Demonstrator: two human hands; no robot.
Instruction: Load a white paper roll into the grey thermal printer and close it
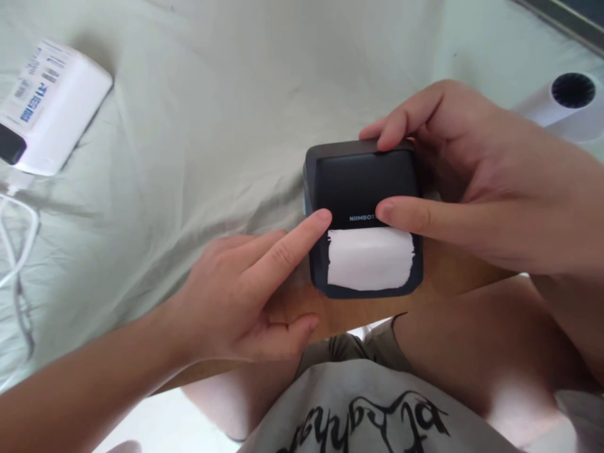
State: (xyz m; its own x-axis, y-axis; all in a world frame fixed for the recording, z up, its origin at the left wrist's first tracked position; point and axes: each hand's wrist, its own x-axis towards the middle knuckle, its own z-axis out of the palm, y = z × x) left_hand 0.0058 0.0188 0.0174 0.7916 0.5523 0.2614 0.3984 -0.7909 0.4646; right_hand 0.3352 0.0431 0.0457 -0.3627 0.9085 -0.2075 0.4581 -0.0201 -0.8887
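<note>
A black box-shaped device (363, 182) with NIIMBOT lettering is held near the table's front edge. White paper (370, 259) with ragged side edges lies over its lower face. My right hand (476, 170) grips the device from the right, the thumb on its front beside the lettering and the fingers over its top edge. On the left side, my left hand (255, 289) rests its index fingertip on the device's face. Its thumb is apart, below the device's left corner, and the other fingers lie partly hidden behind the index finger.
A white device (78, 113) with a printed label lies at the upper left, a white cable (33, 233) beside it. At the right stands a white cylinder (542, 104) with a dark opening. Wrinkled pale cloth (212, 94) covers the wooden table (292, 308).
</note>
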